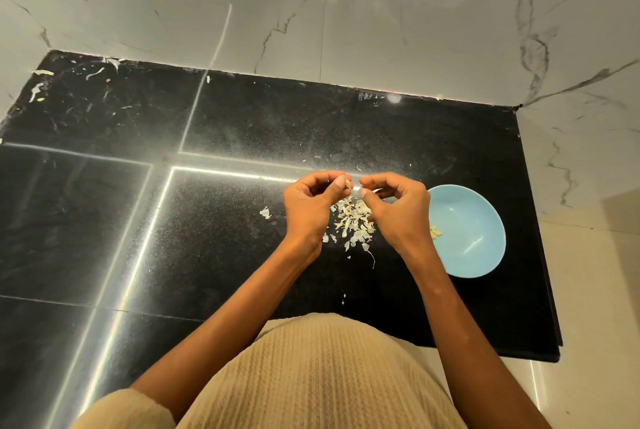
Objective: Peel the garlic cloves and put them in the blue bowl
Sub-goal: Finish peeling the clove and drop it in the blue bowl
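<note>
My left hand (310, 203) pinches a small pale garlic clove (347, 183) between thumb and fingertips, held above the black counter. My right hand (394, 206) is just to its right, fingers curled, thumb and forefinger close to the clove's tip; whether they touch it I cannot tell. Under both hands lies a heap of papery garlic skins (353, 224). The blue bowl (474, 217) stands on the counter just right of my right hand, with a few peeled cloves (436, 231) at its left inner side, partly hidden by my wrist.
The black polished counter (207, 220) runs to a marble wall (311, 12) at the back and ends at an edge to the right of the bowl. Stray skin scraps (265, 212) lie left of the heap and at the far left corner (38, 89).
</note>
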The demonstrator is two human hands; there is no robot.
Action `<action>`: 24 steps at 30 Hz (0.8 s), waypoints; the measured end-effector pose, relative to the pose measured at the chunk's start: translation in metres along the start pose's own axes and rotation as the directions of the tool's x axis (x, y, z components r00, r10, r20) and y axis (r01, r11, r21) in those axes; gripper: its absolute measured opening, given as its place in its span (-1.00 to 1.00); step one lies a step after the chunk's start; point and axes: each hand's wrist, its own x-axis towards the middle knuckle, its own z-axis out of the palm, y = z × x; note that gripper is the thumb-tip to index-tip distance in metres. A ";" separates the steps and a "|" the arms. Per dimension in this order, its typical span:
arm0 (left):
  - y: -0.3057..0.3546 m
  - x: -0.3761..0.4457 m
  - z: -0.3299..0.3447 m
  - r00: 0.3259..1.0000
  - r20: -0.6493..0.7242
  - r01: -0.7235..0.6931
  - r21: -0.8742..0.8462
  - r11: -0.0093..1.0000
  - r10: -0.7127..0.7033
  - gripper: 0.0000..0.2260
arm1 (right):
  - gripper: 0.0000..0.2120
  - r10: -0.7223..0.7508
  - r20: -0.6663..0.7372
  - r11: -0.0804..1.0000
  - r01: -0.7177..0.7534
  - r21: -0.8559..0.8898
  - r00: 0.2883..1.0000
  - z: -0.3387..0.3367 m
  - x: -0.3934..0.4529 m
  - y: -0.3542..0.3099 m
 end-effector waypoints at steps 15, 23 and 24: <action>0.007 -0.004 0.001 0.997 0.029 0.067 -0.008 0.998 -0.067 -0.98 | -0.90 -0.344 -0.003 0.931 0.341 -0.132 0.939 0.007 0.001 -0.002; 0.006 -0.003 0.001 0.998 0.027 0.060 -0.016 0.998 -0.060 -0.96 | -0.89 -0.324 -0.012 0.938 0.320 -0.130 0.946 0.008 0.001 -0.003; 0.005 -0.003 0.001 0.998 0.023 0.063 -0.015 0.998 -0.062 -0.96 | -0.88 -0.325 -0.012 0.938 0.320 -0.130 0.946 0.008 0.001 -0.003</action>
